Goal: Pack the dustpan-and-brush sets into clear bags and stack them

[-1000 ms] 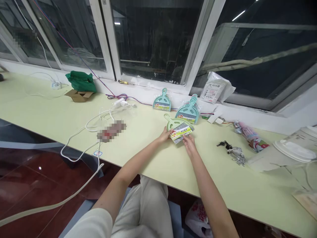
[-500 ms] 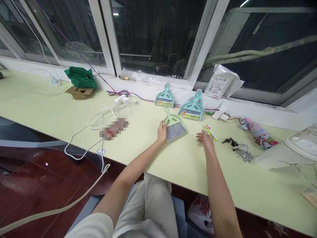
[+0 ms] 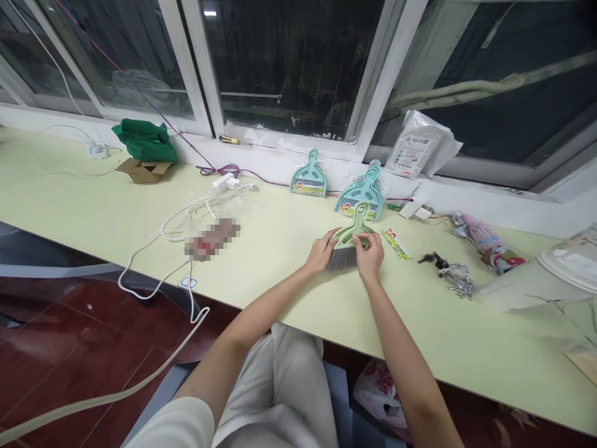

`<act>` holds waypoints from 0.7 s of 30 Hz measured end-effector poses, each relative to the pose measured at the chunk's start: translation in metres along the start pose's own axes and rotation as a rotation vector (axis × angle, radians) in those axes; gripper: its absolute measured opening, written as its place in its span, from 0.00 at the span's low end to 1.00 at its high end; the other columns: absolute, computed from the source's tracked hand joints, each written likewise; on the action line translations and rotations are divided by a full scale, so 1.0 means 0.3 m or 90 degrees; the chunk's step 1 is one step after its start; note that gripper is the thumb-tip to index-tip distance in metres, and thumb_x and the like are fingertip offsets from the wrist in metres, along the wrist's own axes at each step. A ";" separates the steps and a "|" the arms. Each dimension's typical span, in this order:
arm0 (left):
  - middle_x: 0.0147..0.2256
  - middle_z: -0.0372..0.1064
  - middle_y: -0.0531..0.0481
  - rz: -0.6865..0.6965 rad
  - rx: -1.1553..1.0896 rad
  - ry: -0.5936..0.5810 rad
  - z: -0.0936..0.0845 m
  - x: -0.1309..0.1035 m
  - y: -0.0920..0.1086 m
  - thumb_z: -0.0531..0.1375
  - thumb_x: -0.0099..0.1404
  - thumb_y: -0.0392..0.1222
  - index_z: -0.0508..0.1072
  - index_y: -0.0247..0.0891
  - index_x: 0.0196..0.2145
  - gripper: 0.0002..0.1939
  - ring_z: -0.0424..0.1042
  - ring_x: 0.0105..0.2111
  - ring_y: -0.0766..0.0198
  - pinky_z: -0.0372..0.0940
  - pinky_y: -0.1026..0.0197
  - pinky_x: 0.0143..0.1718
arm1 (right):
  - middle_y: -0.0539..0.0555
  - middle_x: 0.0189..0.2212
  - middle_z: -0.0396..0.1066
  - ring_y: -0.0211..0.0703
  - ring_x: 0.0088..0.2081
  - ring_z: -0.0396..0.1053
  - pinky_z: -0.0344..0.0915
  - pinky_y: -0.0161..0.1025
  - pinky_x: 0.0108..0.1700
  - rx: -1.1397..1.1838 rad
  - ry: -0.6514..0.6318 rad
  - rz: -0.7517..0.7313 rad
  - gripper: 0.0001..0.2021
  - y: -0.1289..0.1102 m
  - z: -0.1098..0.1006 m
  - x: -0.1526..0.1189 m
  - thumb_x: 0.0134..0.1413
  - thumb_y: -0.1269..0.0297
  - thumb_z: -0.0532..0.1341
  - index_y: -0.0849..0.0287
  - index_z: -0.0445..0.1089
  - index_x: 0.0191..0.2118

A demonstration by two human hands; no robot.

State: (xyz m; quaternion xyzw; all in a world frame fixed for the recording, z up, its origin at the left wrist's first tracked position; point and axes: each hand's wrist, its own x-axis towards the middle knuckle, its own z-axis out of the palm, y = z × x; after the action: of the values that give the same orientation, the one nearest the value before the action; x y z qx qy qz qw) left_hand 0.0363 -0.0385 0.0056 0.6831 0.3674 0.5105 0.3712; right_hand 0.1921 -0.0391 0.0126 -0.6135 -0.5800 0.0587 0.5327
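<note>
A light green hand brush [image 3: 346, 238] with grey bristles is held above the table, its looped handle pointing away from me. A matching green rim shows around it, apparently a dustpan. My left hand [image 3: 321, 252] grips the left edge of the brush, fingers behind it. My right hand [image 3: 370, 252] has thumb and fingers closed on its right side. Just right of that hand, a printed label card [image 3: 396, 243] lies on the table. Behind the brush, a stack of wrapped teal dustpan sets [image 3: 361, 194] leans by the sill, with a single teal set [image 3: 308, 177] to its left.
White cables [image 3: 165, 235] and a blurred-out object [image 3: 212, 239] lie left on the table [image 3: 270, 267]. Farther back are a green bag [image 3: 145, 140] and cardboard box [image 3: 143, 172]. Rightward sit keys [image 3: 457, 280], a folded umbrella-like bundle [image 3: 487, 242] and a white bucket [image 3: 543, 280].
My right hand has moved left from beside the label card onto the brush. The brush has shifted right and turned, its handle now pointing away. The card stays on the table.
</note>
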 end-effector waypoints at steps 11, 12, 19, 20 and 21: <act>0.44 0.73 0.45 0.029 0.145 -0.111 -0.078 0.026 0.043 0.43 0.71 0.49 0.58 0.39 0.63 0.26 0.71 0.37 0.61 0.63 0.59 0.46 | 0.52 0.34 0.65 0.38 0.27 0.58 0.57 0.36 0.36 -0.009 -0.019 0.012 0.21 -0.026 0.000 0.003 0.56 0.44 0.54 0.58 0.70 0.34; 0.44 0.73 0.45 0.029 0.153 -0.104 -0.084 0.026 0.041 0.44 0.71 0.47 0.58 0.40 0.63 0.25 0.71 0.37 0.62 0.63 0.59 0.46 | 0.51 0.34 0.65 0.38 0.27 0.58 0.56 0.36 0.35 -0.010 -0.022 0.008 0.21 -0.030 0.001 0.002 0.57 0.44 0.54 0.58 0.70 0.34; 0.42 0.75 0.46 -0.029 0.183 -0.011 -0.049 0.011 -0.037 0.53 0.59 0.32 0.66 0.43 0.58 0.28 0.72 0.37 0.58 0.63 0.59 0.46 | 0.52 0.34 0.67 0.39 0.29 0.62 0.54 0.36 0.33 -0.107 -0.038 -0.022 0.21 -0.036 -0.006 -0.011 0.58 0.44 0.53 0.57 0.71 0.34; 0.41 0.75 0.47 -0.039 0.190 0.005 -0.044 0.008 -0.047 0.53 0.58 0.31 0.67 0.43 0.57 0.29 0.72 0.37 0.58 0.63 0.58 0.46 | 0.52 0.34 0.67 0.39 0.29 0.62 0.53 0.36 0.33 -0.114 -0.032 -0.029 0.20 -0.037 -0.005 -0.015 0.58 0.45 0.53 0.57 0.71 0.35; 0.40 0.75 0.47 -0.046 0.198 0.019 -0.039 0.004 -0.055 0.53 0.57 0.30 0.67 0.43 0.57 0.30 0.72 0.37 0.57 0.63 0.58 0.46 | 0.52 0.34 0.67 0.39 0.29 0.62 0.53 0.36 0.34 -0.118 -0.025 -0.037 0.20 -0.039 -0.005 -0.018 0.59 0.45 0.53 0.57 0.71 0.35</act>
State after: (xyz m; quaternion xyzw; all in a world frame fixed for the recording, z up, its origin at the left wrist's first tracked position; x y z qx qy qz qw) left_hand 0.0231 -0.0283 -0.0061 0.7112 0.4718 0.4437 0.2734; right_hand 0.1839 -0.0470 0.0187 -0.6418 -0.6111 0.0013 0.4633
